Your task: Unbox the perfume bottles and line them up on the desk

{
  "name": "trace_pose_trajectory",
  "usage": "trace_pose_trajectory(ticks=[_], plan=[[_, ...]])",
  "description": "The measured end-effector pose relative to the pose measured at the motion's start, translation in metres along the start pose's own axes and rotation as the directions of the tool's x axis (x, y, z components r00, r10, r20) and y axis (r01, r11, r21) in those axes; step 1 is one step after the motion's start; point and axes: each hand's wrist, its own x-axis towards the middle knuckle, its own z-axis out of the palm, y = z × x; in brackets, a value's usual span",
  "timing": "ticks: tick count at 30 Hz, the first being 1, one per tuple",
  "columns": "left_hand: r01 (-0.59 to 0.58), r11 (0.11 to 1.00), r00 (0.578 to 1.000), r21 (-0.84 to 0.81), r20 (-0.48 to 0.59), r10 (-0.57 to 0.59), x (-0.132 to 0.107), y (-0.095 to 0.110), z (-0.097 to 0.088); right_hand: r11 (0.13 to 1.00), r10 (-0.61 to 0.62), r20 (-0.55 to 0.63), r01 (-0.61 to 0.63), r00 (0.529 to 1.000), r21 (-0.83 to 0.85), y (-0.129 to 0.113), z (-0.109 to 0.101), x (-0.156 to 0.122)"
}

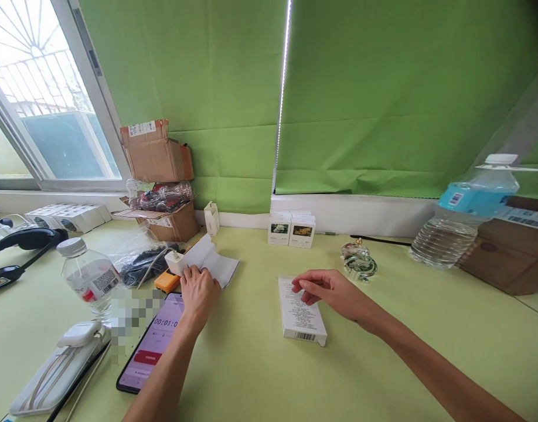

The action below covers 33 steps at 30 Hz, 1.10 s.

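My left hand (197, 294) is at the near edge of a creased white paper sheet (210, 258), its fingers curled onto it and the tips partly hidden. The sheet stands half folded, one flap lying on the table. Over the upper end of a flat white box (301, 313) hovers my right hand (318, 286), fingers loosely bent and slightly apart, with nothing in them. Printed text and a barcode cover the box's upper side. Just below my left wrist lies a phone (152, 346) showing a timer.
Two small picture-printed boxes (290, 229) stand by the wall. A water bottle (91, 275), a power bank (60, 372) and an orange object (167, 281) are at left. Cartons (157, 153) are stacked behind. Wrapped ornaments (359, 259) and a large bottle (465, 214) stand right.
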Motion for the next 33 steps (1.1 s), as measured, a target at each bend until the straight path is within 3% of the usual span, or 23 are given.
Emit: trace_pose_trajectory(ticks=[7,15,21,26,30,33], plan=[[-0.006,0.995,1.000,-0.099,-0.005,0.006,0.005,0.002,0.001,0.999,-0.044,0.021,0.044,0.999,-0.014,0.002,-0.001,0.001],[-0.165,0.966,0.986,-0.198,-0.063,0.155,0.007,0.009,0.003,0.998,-0.063,0.017,0.063,0.998,-0.020,0.005,-0.002,0.003],[-0.082,0.980,0.996,-0.182,0.013,0.086,0.006,0.002,0.023,0.994,-0.077,0.020,0.078,0.997,-0.072,0.006,-0.002,0.002],[-0.084,0.985,0.996,-0.152,-0.034,0.080,0.006,0.005,0.024,0.952,-0.076,-0.050,0.058,0.996,-0.302,0.009,-0.005,0.003],[-0.119,0.984,0.990,-0.129,-0.090,0.108,0.004,0.009,0.018,0.829,-0.125,-0.140,0.026,0.982,-0.559,0.012,-0.002,0.001],[-0.150,0.982,0.981,-0.111,-0.138,0.134,0.000,0.014,0.011,0.760,-0.157,-0.142,0.028,0.977,-0.649,0.009,0.009,-0.005]])
